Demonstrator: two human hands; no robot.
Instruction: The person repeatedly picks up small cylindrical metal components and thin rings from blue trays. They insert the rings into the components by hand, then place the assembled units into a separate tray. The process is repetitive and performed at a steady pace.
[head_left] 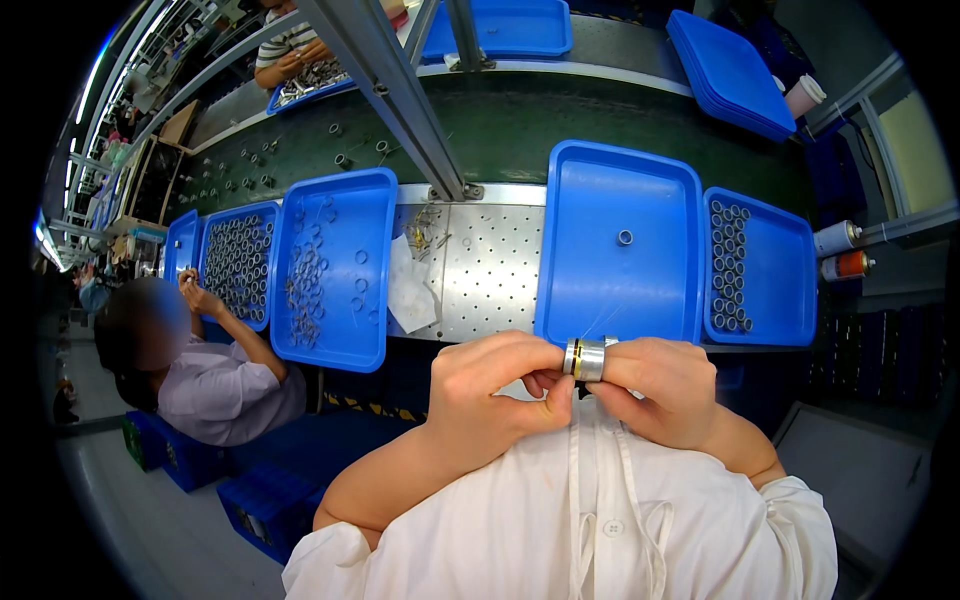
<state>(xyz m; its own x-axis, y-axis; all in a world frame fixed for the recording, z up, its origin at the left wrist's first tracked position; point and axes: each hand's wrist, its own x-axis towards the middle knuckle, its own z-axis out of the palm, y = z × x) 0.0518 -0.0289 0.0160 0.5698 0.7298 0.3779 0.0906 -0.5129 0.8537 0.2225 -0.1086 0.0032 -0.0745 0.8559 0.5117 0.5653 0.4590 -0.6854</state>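
In front of my chest, a short silver metal cylinder (590,362) with a gold and black band is pinched between both hands. Thumb and fingers of my left hand (500,388) close on its left end. My right hand (662,385) grips the right end, its fingers partly hidden behind the part. Thin wire-like strands (603,318) show just above it; where they attach I cannot make out. Beyond my hands lies a big blue tray (570,260) with a single small metal ring (625,237) in it.
A blue tray (785,270) of metal rings lies right, spray cans (838,238) beyond. Left of the perforated metal plate (490,265) with white paper (410,290), another tray (340,200) holds thin rings. A co-worker (225,385) sits left. A metal post (385,90) rises before the green conveyor (510,130).
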